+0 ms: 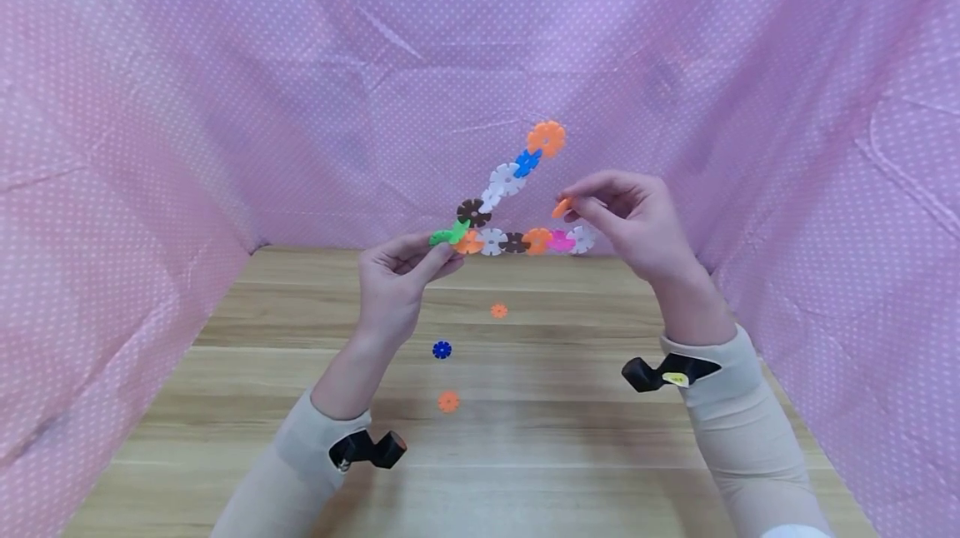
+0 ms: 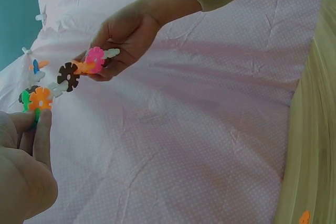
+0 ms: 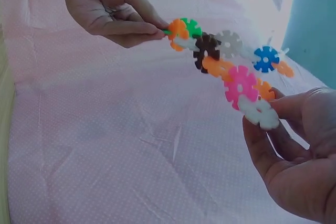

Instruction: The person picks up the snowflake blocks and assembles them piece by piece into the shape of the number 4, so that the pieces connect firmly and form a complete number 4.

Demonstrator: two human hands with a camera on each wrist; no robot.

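Note:
My left hand (image 1: 393, 280) pinches a green notched disc (image 1: 450, 235) where two strands of linked snowflake discs meet in a V. One strand rises through brown, white and blue (image 1: 527, 162) discs to an orange disc (image 1: 547, 139) at its tip. The lower strand runs rightward through orange, white, brown and pink (image 1: 560, 241) discs, ending in a white disc (image 1: 582, 239). Between thumb and fingers, my right hand (image 1: 637, 226) holds an orange disc (image 1: 562, 207) just above the lower strand's right end. Whether that disc touches the strand I cannot tell.
Below the hands, a dark blue disc (image 1: 442, 350) and two orange discs, one farther off (image 1: 498, 311) and one nearer (image 1: 448, 401), lie on the wooden table (image 1: 247, 405). Pink dotted cloth (image 1: 480, 30) hangs behind and along both sides.

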